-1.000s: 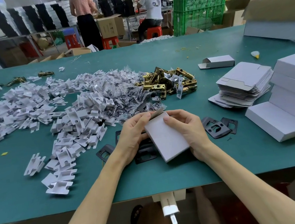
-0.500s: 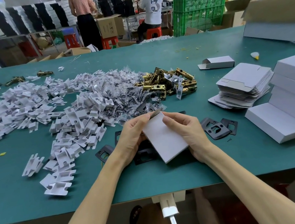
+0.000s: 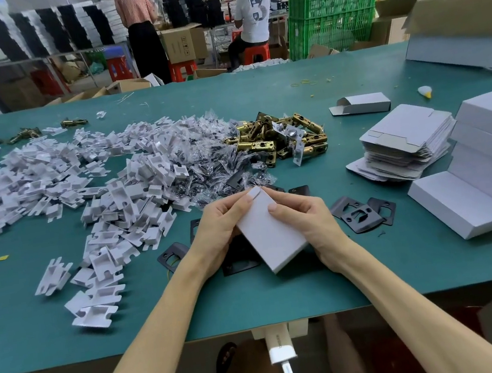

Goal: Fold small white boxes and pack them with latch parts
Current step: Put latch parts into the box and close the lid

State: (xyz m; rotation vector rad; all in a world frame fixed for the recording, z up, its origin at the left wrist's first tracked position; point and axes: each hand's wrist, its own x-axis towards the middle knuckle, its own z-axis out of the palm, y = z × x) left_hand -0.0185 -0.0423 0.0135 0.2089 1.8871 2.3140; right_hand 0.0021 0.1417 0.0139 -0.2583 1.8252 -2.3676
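I hold a small white box (image 3: 270, 231) over the green table (image 3: 282, 293), tilted with its far end up. My left hand (image 3: 222, 229) grips its left side, thumb on the top flap. My right hand (image 3: 304, 216) grips the right side, thumb pressing the top face. Black strike plates (image 3: 358, 214) lie to the right, and more sit under my hands. A pile of brass latches (image 3: 282, 140) lies beyond. Flat box blanks (image 3: 403, 142) are stacked at the right, next to finished white boxes (image 3: 484, 169).
Several white card inserts (image 3: 91, 199) and clear screw bags (image 3: 214, 165) spread over the left and middle of the table. One folded open box (image 3: 360, 104) lies at the back right. Large cartons (image 3: 461, 29) stand at the far right. People work behind the table.
The top flap of the box, open a second ago, now lies nearly flush with the box end. Both hands stay in the same place.
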